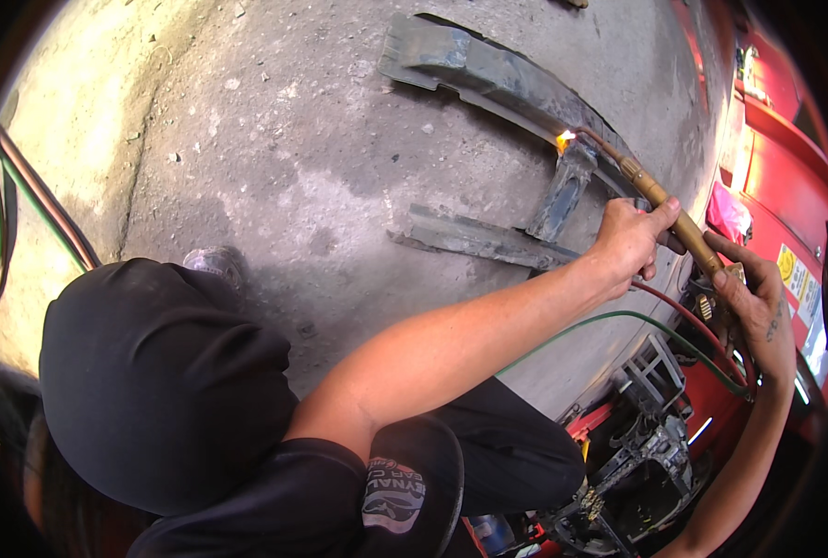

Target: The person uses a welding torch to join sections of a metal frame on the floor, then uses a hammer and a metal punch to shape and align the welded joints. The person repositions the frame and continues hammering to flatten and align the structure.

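My two hands hold a brass gas torch (657, 193) with a thin bent copper-coloured tip. My left hand (629, 240) is closed around the barrel, thumb along its top. Farther back, my right hand (756, 296) grips the rear of the handle, near the valve end. A small yellow-orange flame (564, 141) burns at the tip, right where a short cross bracket (563, 195) meets a long, dark curved metal beam (497, 79). A second, narrower metal rail (470, 240) joins the bracket's near end. The worn metal assembly lies on the concrete floor.
A red hose (688, 316) and a green hose (609, 316) trail from the torch. More hoses (46, 200) lie at far left. Greasy mechanical parts (632, 456) sit at lower right, beside red painted panels (786, 195). My black-clothed knee (516, 446) is close below my left arm.
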Tool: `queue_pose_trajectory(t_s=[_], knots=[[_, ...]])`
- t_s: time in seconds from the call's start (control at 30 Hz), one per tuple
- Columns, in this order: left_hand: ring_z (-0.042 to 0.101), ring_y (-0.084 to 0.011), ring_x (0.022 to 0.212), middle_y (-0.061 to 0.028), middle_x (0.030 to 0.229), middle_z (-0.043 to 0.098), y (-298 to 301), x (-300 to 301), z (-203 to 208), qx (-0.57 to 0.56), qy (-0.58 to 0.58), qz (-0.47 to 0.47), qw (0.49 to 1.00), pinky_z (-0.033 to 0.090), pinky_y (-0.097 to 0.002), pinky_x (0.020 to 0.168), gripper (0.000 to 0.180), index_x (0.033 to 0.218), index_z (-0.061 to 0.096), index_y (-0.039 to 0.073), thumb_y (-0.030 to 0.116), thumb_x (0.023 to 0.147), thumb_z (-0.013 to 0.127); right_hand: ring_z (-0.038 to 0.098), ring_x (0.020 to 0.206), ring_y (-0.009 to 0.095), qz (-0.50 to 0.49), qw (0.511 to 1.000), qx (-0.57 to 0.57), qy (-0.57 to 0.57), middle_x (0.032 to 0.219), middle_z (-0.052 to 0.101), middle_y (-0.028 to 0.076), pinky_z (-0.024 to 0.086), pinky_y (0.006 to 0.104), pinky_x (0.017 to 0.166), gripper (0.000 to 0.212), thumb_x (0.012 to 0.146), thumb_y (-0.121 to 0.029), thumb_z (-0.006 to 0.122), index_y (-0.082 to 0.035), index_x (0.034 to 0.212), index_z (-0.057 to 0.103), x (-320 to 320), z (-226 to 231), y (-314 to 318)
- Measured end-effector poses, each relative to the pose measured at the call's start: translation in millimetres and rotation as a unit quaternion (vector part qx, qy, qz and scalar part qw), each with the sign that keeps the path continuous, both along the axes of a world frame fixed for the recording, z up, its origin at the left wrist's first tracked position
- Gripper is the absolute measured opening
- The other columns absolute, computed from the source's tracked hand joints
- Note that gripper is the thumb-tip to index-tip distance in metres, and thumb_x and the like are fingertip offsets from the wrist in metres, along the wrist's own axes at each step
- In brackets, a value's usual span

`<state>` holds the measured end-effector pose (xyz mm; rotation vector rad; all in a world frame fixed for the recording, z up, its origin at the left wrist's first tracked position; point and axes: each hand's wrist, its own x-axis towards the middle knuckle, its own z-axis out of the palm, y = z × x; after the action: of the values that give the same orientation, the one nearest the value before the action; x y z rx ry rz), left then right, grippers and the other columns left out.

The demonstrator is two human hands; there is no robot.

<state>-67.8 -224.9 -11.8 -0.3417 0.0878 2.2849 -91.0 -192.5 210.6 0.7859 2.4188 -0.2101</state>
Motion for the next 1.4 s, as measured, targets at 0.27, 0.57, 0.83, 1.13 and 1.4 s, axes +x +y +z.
queue_pose_trajectory(t_s=[0.27,0.57,0.83,1.13,1.4], knots=[[0.042,-0.0074,0.045,-0.0194,0.079,0.07,4.7,-3.2,-3.0,0.019,-0.007,0.0,1.0,0.039,-0.0286,0.039,0.044,0.094,0.068,-0.005,0.038,0.103,0.064,0.052,0.047,0.007,0.003,1.0,0.006,-0.016,0.078,0.061,0.005,0.04,0.0219,0.044,0.053,0.094,-0.03,0.07,-0.001,0.137,0.06,-6.0,-1.2,-1.4],[0.042,-0.0073,0.045,-0.0198,0.08,0.07,5.9,-2.6,-4.7,0.013,-0.005,-0.015,1.0,0.039,-0.0287,0.039,0.044,0.095,0.067,-0.007,0.037,0.103,0.064,0.052,0.048,0.008,0.0,1.0,0.015,-0.021,0.079,0.06,0.004,0.041,0.0231,0.044,0.055,0.093,-0.03,0.07,-0.001,0.137,0.059,-3.6,-1.6,-1.3],[0.042,-0.0077,0.045,-0.0208,0.08,0.07,6.4,-1.4,-5.0,0.01,-0.001,-0.013,1.0,0.039,-0.0294,0.039,0.045,0.096,0.067,-0.007,0.037,0.103,0.064,0.051,0.048,0.006,0.008,1.0,0.02,-0.008,0.07,0.057,0.0,0.038,0.0228,0.044,0.053,0.093,-0.027,0.069,-0.002,0.138,0.059,-0.5,-4.9,-1.9],[0.042,-0.0082,0.044,-0.0141,0.07,0.065,5.1,-2.1,-4.7,0.0,-0.001,-0.022,1.0,0.039,-0.0298,0.039,0.045,0.094,0.068,-0.007,0.037,0.102,0.065,0.054,0.051,0.009,0.001,0.999,0.004,-0.039,0.082,0.062,0.006,0.042,0.0239,0.047,0.056,0.091,-0.029,0.07,-0.001,0.138,0.06,-5.2,-1.4,-0.9],[0.041,-0.0082,0.043,-0.0124,0.066,0.064,6.4,-1.0,-4.5,0.006,-0.013,-0.009,1.0,0.038,-0.0298,0.038,0.046,0.092,0.068,-0.007,0.038,0.102,0.065,0.051,0.048,0.007,0.004,1.0,0.008,-0.022,0.073,0.058,0.002,0.039,0.0237,0.045,0.056,0.093,-0.029,0.069,0.001,0.139,0.057,-1.4,-3.7,0.0]])
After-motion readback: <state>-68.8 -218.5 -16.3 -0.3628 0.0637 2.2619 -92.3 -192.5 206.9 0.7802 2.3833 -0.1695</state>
